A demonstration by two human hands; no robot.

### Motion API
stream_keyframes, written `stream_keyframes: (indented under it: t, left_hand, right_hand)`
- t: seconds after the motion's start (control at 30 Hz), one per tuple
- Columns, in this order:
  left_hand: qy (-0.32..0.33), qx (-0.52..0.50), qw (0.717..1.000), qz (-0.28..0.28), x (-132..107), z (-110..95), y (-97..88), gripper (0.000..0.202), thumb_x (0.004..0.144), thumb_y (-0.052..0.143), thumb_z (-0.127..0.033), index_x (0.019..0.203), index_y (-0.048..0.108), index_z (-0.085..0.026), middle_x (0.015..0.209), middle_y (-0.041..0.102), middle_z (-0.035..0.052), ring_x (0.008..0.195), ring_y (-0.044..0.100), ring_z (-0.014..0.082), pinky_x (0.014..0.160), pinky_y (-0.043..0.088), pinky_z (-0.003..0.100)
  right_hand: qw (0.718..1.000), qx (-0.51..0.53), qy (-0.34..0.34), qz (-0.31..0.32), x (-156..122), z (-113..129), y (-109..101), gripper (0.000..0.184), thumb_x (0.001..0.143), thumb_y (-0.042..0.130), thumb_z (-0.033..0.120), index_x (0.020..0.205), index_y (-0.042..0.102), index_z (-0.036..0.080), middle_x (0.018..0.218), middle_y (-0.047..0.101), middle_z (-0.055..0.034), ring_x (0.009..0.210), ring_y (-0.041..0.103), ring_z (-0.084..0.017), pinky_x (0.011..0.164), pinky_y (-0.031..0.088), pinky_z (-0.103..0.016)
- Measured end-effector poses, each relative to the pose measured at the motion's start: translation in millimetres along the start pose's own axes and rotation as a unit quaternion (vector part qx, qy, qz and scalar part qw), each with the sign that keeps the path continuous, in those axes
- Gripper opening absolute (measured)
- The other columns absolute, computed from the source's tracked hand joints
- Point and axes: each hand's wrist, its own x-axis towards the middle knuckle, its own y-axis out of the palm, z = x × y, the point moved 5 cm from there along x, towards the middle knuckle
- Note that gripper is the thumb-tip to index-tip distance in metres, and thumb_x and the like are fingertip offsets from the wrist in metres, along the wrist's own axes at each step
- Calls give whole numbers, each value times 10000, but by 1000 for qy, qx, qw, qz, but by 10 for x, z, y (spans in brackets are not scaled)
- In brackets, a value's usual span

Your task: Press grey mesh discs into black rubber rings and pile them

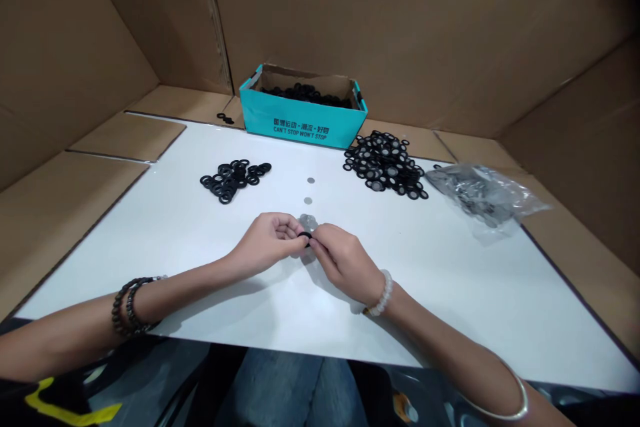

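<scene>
Between my two hands, near the middle of the white table, is a black ring (305, 235). My left hand (273, 238) pinches its left side between thumb and fingers. My right hand (346, 260) is closed at the ring's right side, thumb and fingertips touching it. Whether a grey disc sits inside the ring I cannot tell. Just beyond my fingertips lies a small cluster of grey discs (309, 220). Two single discs lie farther out in a line, one nearer disc (308, 201) and one farther disc (311, 180).
A loose pile of black rings (230, 179) lies at left. On the right is a larger pile of rings with grey centres (387, 163), beside a clear plastic bag (483, 197) of grey pieces. A turquoise box (303, 121) holding black rings stands behind. Cardboard walls (400, 27) surround the table (425, 307).
</scene>
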Motion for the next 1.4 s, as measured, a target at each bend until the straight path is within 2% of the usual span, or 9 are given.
stream_keyframes:
  t: [0.13,0.3,0.53,0.63,0.77,0.87,0.93,1.13,1.4]
  left_hand:
    - [-7,-73,997,19,3,-61,7,173,688,713,-261,738,614,-128,681,686,33,659,655,148,667,498,266]
    - [-42,-134,987,76,-11,-107,41,244,682,735,-329,774,644,-122,705,709,44,668,653,136,668,483,248]
    - [-52,-115,989,78,-27,-92,38,256,679,740,-355,778,641,-140,645,696,19,587,632,116,571,454,213]
    - [-48,-115,989,78,-20,-94,36,252,674,741,-352,764,635,-141,651,696,18,561,621,108,561,456,213]
    - [-65,-96,991,63,-12,-73,25,255,680,721,-357,770,620,-141,651,697,34,563,619,115,559,450,219]
    - [-60,-69,995,51,-10,-64,22,224,683,702,-332,742,590,-147,573,665,19,524,591,114,530,434,219]
    - [-43,-55,997,39,-13,-63,21,201,683,690,-312,724,574,-152,544,640,2,503,571,110,516,430,220]
    - [-25,-43,999,5,-12,-18,24,142,674,657,-250,707,565,-148,553,610,-16,532,571,109,538,451,228]
    - [-2,-40,999,31,10,-28,40,155,716,639,-266,743,534,-156,541,575,-33,505,536,96,545,444,234]
  right_hand:
    - [981,176,83,-24,1,-52,-30,261,942,352,285,718,451,196,650,471,1,596,425,-127,582,353,-266]
    - [899,410,153,-16,-5,-109,38,349,915,416,471,723,478,186,648,425,20,564,354,-100,518,284,-245]
    - [789,571,226,10,-25,-131,170,359,815,579,500,694,452,187,585,377,53,524,316,-81,521,236,-241]
    - [768,597,232,21,-16,-113,189,367,788,600,520,714,458,190,567,366,61,515,311,-82,521,246,-238]
    - [846,497,194,4,0,-113,116,321,880,478,474,726,463,192,595,380,46,520,321,-92,510,264,-244]
    - [952,286,101,-34,8,-43,-8,270,939,380,331,723,462,192,635,428,16,572,385,-115,548,316,-258]
    - [989,127,25,-65,-1,47,-71,235,938,350,226,730,452,194,645,441,2,604,404,-133,576,339,-270]
    - [991,-92,-68,-72,-21,171,-39,231,905,325,106,718,424,197,647,446,-27,630,400,-166,591,356,-285]
    - [987,125,94,-37,14,-2,-27,254,926,363,232,677,400,198,599,429,29,561,407,-114,566,329,-245]
